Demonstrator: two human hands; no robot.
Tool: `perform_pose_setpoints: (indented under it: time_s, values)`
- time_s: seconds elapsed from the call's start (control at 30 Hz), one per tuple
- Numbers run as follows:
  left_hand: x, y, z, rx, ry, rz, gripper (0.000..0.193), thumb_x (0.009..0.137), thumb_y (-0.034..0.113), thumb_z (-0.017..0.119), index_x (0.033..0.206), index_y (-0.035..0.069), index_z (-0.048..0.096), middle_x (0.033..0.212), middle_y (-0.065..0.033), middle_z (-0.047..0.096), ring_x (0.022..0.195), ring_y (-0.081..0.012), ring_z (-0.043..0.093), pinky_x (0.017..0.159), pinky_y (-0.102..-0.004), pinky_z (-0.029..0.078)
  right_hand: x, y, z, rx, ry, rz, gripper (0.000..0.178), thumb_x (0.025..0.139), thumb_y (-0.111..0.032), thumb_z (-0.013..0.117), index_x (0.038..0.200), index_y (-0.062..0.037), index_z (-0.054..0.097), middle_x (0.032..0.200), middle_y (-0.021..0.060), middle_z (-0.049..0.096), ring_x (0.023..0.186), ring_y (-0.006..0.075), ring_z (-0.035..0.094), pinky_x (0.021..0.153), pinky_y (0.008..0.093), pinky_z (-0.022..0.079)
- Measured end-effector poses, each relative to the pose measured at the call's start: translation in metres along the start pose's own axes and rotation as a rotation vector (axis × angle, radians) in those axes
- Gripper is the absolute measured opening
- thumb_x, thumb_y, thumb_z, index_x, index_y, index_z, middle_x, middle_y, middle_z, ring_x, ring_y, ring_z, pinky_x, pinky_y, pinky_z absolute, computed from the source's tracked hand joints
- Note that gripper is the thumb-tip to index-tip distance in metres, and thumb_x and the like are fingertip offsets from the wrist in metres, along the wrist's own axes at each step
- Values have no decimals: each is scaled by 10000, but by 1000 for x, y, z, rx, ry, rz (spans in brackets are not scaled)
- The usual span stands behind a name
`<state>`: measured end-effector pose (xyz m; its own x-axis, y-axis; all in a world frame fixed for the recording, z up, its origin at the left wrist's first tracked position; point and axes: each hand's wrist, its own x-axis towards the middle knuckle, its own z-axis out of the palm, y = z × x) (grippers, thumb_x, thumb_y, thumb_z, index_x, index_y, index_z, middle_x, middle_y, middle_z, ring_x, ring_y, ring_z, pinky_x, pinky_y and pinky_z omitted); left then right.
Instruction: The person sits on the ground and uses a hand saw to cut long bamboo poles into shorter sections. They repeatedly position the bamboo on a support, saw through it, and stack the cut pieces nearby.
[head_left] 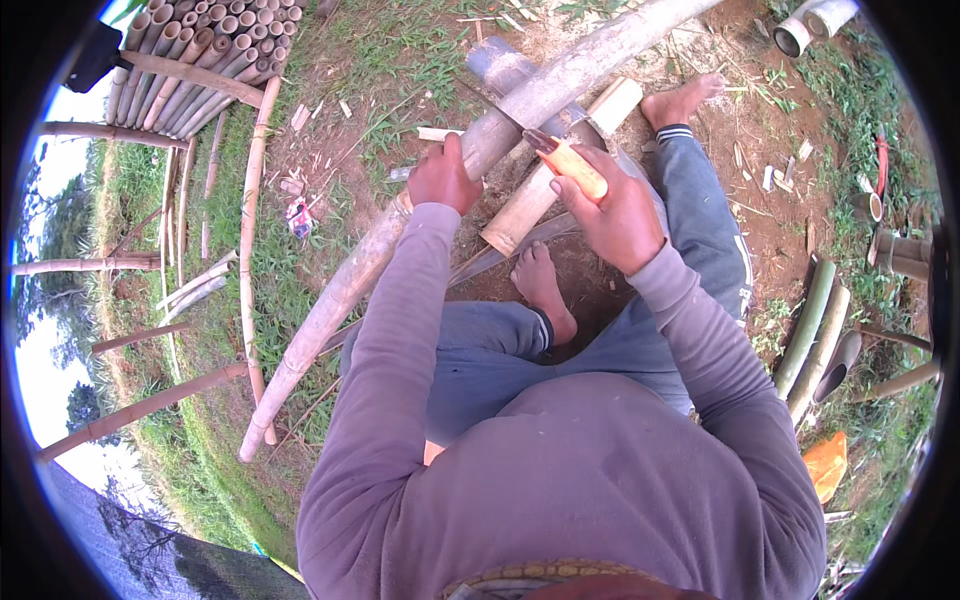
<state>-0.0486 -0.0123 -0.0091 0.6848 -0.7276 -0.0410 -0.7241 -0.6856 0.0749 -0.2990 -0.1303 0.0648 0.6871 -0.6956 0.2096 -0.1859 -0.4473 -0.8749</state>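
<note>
A long, pale bamboo pole (335, 290) slants from the lower left to the upper right in front of me. My left hand (445, 178) is closed on its near side, thumb uppermost. In my right hand (615, 215) is the orange-brown wooden handle of a handsaw (578, 170). The thin dark blade crosses the pole just beyond my left hand, its far end pointing up and left. Under the pole lies a thick grey bamboo piece (500, 64). A split or short bamboo piece (522, 208) rests between my hands, below the pole.
My bare feet (543, 290) are on the ground on either side of the short pieces. Stacked bamboo tubes (215, 55) stand at the upper left behind a bamboo rail (255, 220). Chips litter the soil. Bamboo lengths (808, 330) and an orange bag (826, 465) lie right.
</note>
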Motion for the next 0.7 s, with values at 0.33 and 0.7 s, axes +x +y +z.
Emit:
perform_pose_setpoints:
  time_s: [0.33, 0.7]
  values:
    - [19, -22, -7, -228, -339, 15, 773, 652, 401, 927, 1309, 122, 628, 1183, -192, 760, 1097, -401, 748, 953, -508, 590, -55, 45, -4, 131, 45, -69, 457, 981, -108, 786, 1399, 18, 654, 1262, 183, 772, 1088, 199, 768, 917, 335, 598]
    - [9, -17, -35, -208, -256, -21, 736, 666, 405, 923, 1281, 112, 645, 1184, -196, 780, 1101, -408, 752, 963, -497, 592, -102, 21, -47, 39, -12, -67, 470, 973, -42, 768, 1410, 52, 627, 1238, 215, 777, 1126, 250, 778, 920, 371, 617]
